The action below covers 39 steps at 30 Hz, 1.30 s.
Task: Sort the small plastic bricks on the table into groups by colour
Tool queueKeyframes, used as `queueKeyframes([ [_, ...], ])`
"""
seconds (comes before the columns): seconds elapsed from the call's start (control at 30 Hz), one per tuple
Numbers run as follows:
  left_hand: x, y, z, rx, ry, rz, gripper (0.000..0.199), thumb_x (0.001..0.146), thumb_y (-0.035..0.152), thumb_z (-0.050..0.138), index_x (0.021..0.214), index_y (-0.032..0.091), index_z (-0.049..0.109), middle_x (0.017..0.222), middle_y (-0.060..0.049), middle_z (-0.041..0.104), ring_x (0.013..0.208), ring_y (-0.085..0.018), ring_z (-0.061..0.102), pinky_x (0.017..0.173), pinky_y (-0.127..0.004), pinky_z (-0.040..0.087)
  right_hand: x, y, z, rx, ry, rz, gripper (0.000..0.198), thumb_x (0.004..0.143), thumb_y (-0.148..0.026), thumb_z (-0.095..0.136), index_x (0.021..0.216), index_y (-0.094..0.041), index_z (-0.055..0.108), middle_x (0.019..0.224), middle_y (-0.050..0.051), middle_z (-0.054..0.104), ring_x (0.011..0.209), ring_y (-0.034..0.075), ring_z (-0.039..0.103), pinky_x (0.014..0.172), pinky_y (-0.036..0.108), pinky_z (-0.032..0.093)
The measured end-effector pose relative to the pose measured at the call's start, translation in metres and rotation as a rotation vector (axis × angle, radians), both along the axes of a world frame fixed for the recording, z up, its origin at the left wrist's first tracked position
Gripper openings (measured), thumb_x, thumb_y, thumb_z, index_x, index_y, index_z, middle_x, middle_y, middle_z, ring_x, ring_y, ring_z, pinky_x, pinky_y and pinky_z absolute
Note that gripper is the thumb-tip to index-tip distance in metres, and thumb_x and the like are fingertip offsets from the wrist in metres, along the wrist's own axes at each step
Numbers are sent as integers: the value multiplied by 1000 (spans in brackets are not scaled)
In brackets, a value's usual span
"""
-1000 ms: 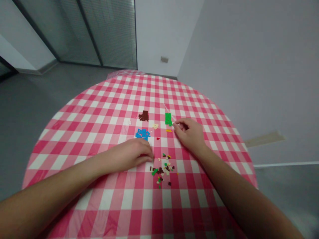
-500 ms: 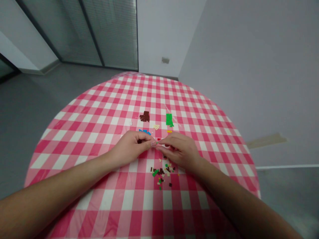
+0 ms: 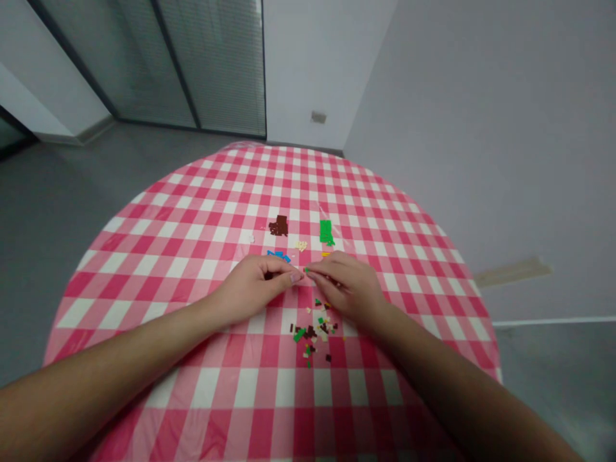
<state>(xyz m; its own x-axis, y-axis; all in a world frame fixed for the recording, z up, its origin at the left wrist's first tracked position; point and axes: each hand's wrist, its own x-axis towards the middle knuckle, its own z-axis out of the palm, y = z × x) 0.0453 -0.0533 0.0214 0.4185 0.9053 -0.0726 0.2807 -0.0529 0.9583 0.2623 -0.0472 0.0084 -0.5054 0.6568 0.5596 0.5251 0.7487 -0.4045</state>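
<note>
My right hand [image 3: 347, 282] is closed in a pinch, with a tiny green building brick [image 3: 307, 270] at its fingertips. Facing it, close by, my left hand [image 3: 257, 285] has thumb and index finger pressed together; whatever may be between them is too small to make out. Just beyond the left fingers lie blue bricks [image 3: 279, 255]. A yellow brick [image 3: 326, 254] shows behind the right knuckles. Nearer me, below the hands, is a loose scatter of brown, green and cream bricks [image 3: 312, 332].
A red-and-white checked cloth [image 3: 202, 385] covers the round table. Farther back are sorted groups: dark brown bricks [image 3: 279, 226], green bricks [image 3: 326, 231] and cream bricks [image 3: 301, 246]. A few whitish bits [image 3: 251, 239] lie to the left. Walls stand behind and to the right.
The fingertips of my two hands have drawn slightly apart. The green brick, between both hands before, is now at the right fingertips.
</note>
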Motion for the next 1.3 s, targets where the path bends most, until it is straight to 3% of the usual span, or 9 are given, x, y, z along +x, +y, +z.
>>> queueKeyframes([
  [0.13,-1,0,2,-40,12,37,24,86,41,63,87,21,78,92,-6,79,86,-21,71,82,-36,54,27,25,-1,-102,-63,-342,20,95,-24,58,98,-18,77,89,8,75,81,20,67,73,33,52],
  [0.23,-2,0,3,-41,17,34,24,85,41,64,86,21,78,92,-6,79,86,-21,71,83,-36,54,44,42,-5,-244,-233,-448,21,93,-22,58,96,-17,78,91,11,76,84,24,67,75,36,51],
  [0.47,-3,-1,4,-32,36,24,26,86,42,64,85,21,78,89,-6,78,84,-21,70,80,-35,54,48,47,-14,-257,-363,-368,23,92,-23,58,87,-20,79,86,10,75,78,24,66,68,36,48],
  [1.3,-5,-1,6,-20,83,0,28,86,43,63,83,20,77,84,-6,76,77,-20,67,72,-33,51,46,48,-15,-272,-280,-441,16,88,-28,66,80,-20,77,82,9,75,77,24,66,68,37,49],
])
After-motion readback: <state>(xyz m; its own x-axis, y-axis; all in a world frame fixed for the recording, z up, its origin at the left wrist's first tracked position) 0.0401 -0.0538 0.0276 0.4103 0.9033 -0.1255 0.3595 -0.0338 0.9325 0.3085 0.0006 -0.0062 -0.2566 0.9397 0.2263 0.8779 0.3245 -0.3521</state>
